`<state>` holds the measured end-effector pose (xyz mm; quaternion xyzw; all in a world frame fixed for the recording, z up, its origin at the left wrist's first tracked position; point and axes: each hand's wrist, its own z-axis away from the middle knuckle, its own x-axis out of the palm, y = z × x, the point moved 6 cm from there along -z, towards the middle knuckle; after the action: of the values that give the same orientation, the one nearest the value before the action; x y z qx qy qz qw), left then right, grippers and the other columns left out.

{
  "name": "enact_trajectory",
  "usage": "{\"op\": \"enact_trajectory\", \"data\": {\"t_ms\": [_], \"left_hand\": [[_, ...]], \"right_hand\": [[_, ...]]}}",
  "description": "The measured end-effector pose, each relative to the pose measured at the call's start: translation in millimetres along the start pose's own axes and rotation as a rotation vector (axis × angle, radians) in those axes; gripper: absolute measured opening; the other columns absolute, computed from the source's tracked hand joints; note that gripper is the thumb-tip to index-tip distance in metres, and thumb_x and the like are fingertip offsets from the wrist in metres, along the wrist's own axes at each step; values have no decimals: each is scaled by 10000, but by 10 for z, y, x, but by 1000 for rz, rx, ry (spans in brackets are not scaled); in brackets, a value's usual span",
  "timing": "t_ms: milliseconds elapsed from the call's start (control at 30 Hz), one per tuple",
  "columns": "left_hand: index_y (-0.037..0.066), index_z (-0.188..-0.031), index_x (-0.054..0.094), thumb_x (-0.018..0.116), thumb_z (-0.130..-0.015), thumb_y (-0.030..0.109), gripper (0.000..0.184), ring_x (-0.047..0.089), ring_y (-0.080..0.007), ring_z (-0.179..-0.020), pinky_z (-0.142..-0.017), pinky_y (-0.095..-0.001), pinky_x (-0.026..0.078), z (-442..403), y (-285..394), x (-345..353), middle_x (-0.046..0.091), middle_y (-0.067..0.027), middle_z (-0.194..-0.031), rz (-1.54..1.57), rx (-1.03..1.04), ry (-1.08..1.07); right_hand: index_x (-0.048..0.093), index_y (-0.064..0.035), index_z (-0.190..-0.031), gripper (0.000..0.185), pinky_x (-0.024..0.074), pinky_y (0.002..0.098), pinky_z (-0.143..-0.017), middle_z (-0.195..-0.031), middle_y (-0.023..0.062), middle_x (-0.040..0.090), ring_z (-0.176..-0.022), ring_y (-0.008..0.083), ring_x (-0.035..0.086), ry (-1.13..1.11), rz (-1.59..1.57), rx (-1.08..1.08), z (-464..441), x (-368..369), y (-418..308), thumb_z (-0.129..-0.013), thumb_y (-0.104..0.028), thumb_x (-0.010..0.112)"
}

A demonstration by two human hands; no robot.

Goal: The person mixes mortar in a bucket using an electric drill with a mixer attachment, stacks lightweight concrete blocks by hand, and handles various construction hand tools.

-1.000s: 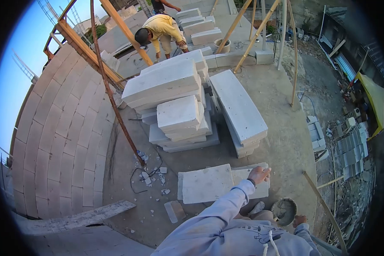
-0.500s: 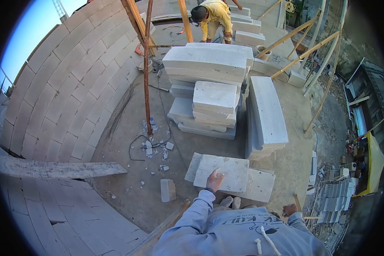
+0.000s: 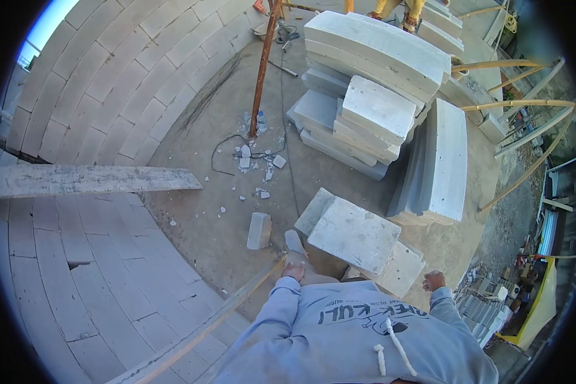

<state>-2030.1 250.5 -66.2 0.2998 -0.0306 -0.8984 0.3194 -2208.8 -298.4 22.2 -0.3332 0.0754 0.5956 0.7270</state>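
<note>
My left hand [image 3: 293,271] hangs low in front of my left leg, close to the upper end of a wooden batten [image 3: 262,274]. Its fingers are too small and unclear to read. Out to the right, my right hand [image 3: 434,281] has curled fingers, and no object shows in it. Between the two hands lies a white block [image 3: 355,234], resting across other pale blocks on the floor; one lower block [image 3: 400,269] sticks out nearest my right hand. A small upright block piece [image 3: 259,230] stands left of my forward foot [image 3: 294,242].
Tall stacks of long white blocks [image 3: 377,45] stand ahead, with more blocks on edge [image 3: 445,163] at right. A rusty pole [image 3: 265,70] rises amid rubble and a cable. A plank [image 3: 96,181] juts from the left block wall [image 3: 109,77]. Another person's arms [image 3: 413,13] show at the top.
My left hand has left the top of the white block and dropped back toward my leg. One foot has come forward on the left. The view has turned and tipped downward.
</note>
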Motion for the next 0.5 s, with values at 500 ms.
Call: {"op": "enact_trajectory", "data": {"t_ms": [500], "left_hand": [[58, -1013, 630, 537, -850, 477, 459, 599, -228, -951, -833, -357, 442, -2323, 81, -2220, 652, -122, -969, 186, 282, -202]], "right_hand": [[515, 45, -1109, 554, 452, 434, -867, -1065, 268, 570, -1006, 410, 555, 195, 654, -232, 830, 3236, -2502, -738, -343, 655]]}}
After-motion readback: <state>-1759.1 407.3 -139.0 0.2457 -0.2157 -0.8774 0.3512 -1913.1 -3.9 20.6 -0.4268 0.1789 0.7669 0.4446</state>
